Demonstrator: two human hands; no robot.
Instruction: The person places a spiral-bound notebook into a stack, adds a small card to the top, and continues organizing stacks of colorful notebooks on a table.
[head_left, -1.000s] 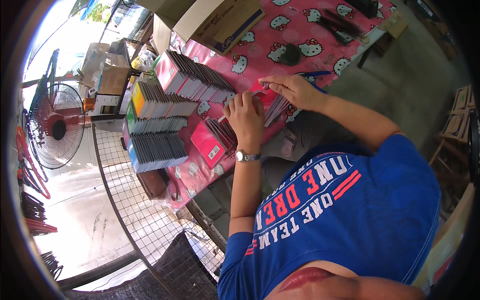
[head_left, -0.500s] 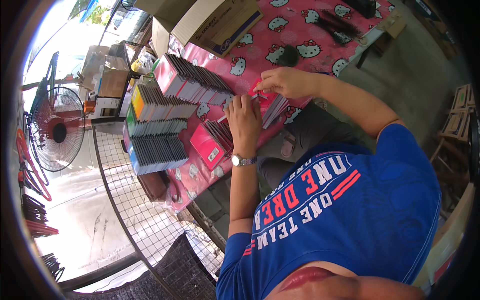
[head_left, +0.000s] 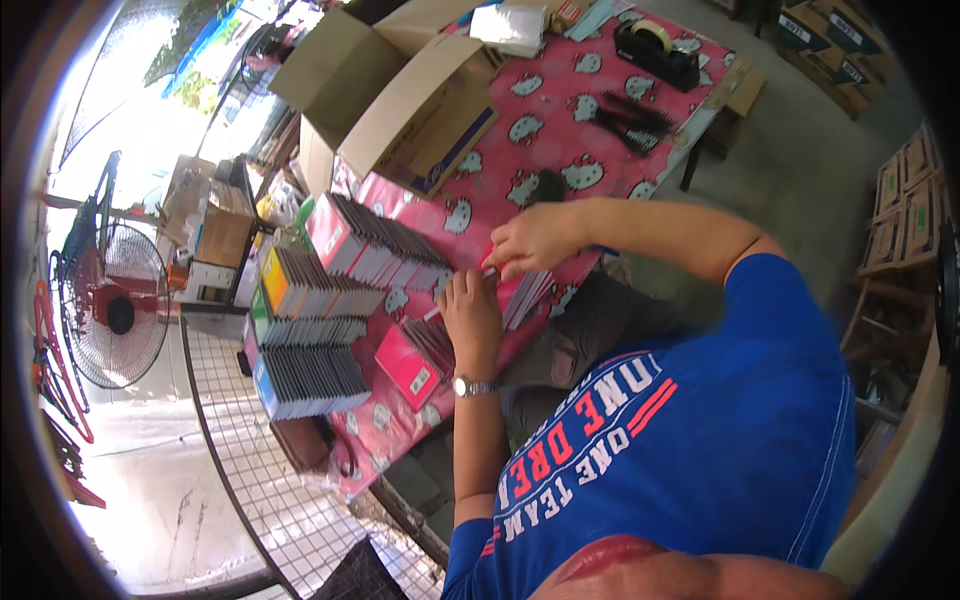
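Note:
My left hand (head_left: 472,312), with a watch on its wrist, has its fingers curled beside a pink-covered notebook stack (head_left: 408,368). A narrow whitish end (head_left: 432,314) sticks out by these fingers; its kind is unclear. Close against the left fingertips, my right hand (head_left: 535,242) is pinched with its knuckles up. What the two hands hold between them is too small and covered to name. Below the right hand lies another stack of notebooks (head_left: 530,298), white page edges showing and partly hidden by the fingers. Something blue (head_left: 606,250) pokes out beneath the right wrist.
Rows of dark-spined notebooks stand left of my hands: pink (head_left: 375,245), yellow (head_left: 320,290), green (head_left: 310,330), blue (head_left: 310,380). Behind are an open carton (head_left: 430,125), a dark round object (head_left: 547,187) and a tape dispenser (head_left: 655,55) on the pink tablecloth (head_left: 525,128). A fan (head_left: 120,310) stands left.
The whole scene sits lower in the picture, showing more of the table's far side. My hands stay together over the notebooks. The blue thing by the right wrist has come into sight.

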